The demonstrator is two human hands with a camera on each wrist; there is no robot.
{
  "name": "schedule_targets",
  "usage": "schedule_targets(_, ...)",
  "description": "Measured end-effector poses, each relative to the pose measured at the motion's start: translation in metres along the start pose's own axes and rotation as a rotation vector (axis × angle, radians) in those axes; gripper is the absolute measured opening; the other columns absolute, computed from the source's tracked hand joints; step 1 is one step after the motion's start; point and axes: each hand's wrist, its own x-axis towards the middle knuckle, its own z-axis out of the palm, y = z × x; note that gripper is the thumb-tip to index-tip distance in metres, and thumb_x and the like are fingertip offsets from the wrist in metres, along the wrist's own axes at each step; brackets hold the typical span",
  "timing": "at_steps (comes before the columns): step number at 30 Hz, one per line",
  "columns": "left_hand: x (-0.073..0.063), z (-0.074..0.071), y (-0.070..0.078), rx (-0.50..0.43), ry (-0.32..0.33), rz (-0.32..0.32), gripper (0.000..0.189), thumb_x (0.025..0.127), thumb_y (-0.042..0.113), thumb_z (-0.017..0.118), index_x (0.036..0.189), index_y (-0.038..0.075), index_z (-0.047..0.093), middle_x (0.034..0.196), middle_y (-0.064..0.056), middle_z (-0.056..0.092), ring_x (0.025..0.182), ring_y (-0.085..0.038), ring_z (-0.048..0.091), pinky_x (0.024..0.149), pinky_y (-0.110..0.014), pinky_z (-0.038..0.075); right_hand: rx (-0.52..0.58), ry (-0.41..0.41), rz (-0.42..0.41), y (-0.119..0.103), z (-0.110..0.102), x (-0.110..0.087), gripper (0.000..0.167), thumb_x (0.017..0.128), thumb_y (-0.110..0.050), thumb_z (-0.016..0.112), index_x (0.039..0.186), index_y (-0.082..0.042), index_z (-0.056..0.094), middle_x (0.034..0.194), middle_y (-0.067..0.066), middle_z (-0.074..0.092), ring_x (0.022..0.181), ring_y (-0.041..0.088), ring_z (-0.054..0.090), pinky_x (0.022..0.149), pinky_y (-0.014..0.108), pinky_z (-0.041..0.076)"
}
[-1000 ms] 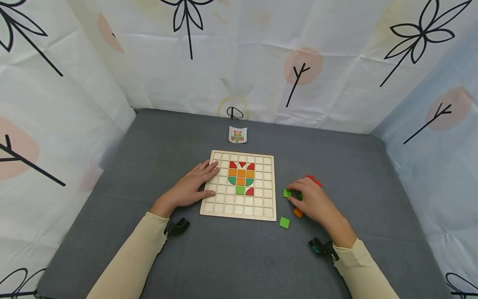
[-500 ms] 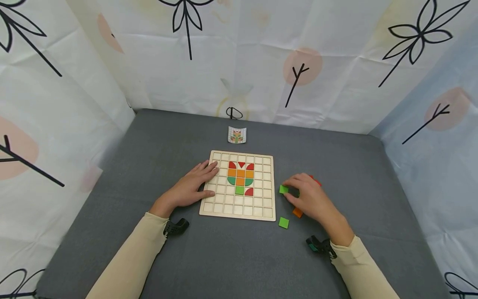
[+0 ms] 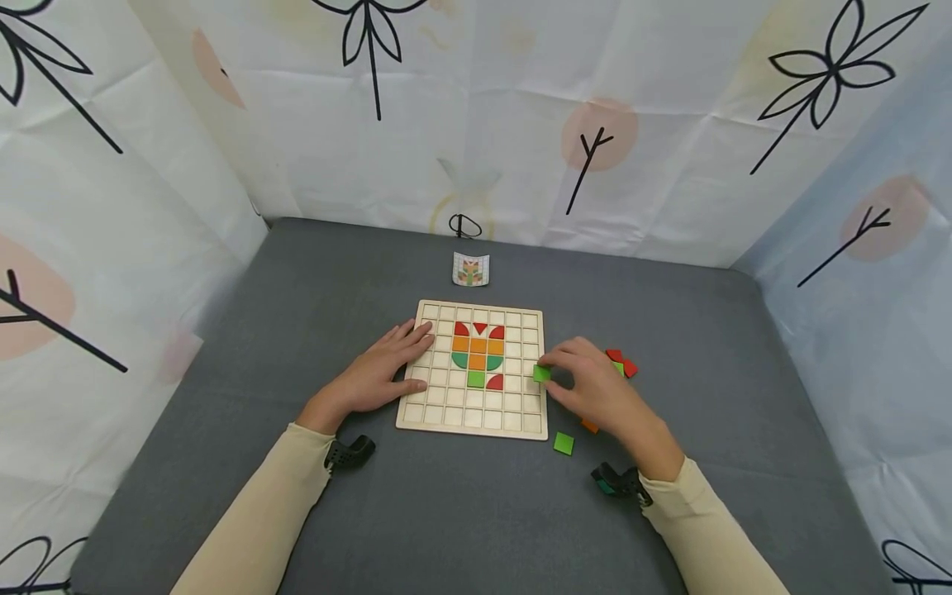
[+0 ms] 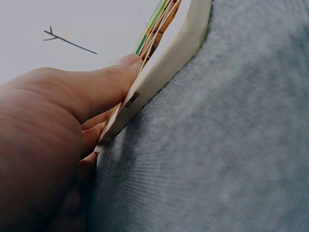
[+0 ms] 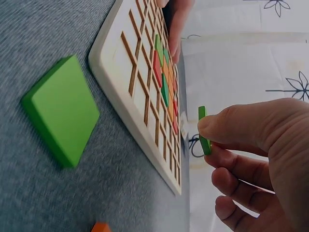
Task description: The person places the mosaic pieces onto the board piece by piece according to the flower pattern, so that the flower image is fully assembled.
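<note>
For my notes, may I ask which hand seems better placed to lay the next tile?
Probably the right hand: it pinches a green tile near the board; the left hand rests on the board's left edge.

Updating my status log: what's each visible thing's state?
Grid board: flat on the table, partly filled
Left hand: resting on the board's left side
Right hand: raised, pinching a green square
Near green tile: lying flat
Far green piece: mostly hidden
Loose red pieces: off the board
Loose orange piece: partly hidden
Picture card: face up
</note>
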Motion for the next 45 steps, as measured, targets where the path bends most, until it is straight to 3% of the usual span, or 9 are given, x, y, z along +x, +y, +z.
schedule_targets(12, 0.0, 0.0, -0.001, -0.003, -0.001, 0.006, 0.084, 0.105, 0.033, 0.075, 0.171, 0.004, 0.031, 0.179, -0.014, 0.02, 0.166, -0.038, 0.008, 0.132, -0.056, 0.007, 0.002, 0.019, -0.082, -0.002, 0.01, 0.011, 0.026, 0.087, -0.003, 0.091, 0.111, -0.007, 0.082, 0.112, 0.006, 0.072, 0.106, 0.028, 0.062, 0.087, 0.047, 0.058)
schedule_targets(22, 0.001, 0.0, 0.0, -0.001, -0.002, 0.01, 0.086, 0.104, 0.032, 0.076, 0.171, 0.003, 0.031, 0.179, -0.015, 0.02, 0.166, -0.038, 0.008, 0.133, -0.055, 0.007, 0.019, -0.036, -0.033, -0.005, 0.018, 0.016, 0.022, 0.092, -0.009, 0.087, 0.113, -0.008, 0.082, 0.114, 0.004, 0.069, 0.107, 0.024, 0.06, 0.084, 0.041, 0.057)
schedule_targets(45, 0.001, -0.002, 0.002, -0.005, -0.005, -0.001, 0.085, 0.104, 0.031, 0.076, 0.171, 0.003, 0.031, 0.179, -0.015, 0.02, 0.166, -0.038, 0.008, 0.133, -0.055, 0.007, 0.023, -0.096, -0.067, -0.004, 0.032, 0.022, 0.021, 0.091, -0.009, 0.088, 0.112, -0.008, 0.083, 0.112, 0.005, 0.071, 0.108, 0.025, 0.061, 0.091, 0.043, 0.057)
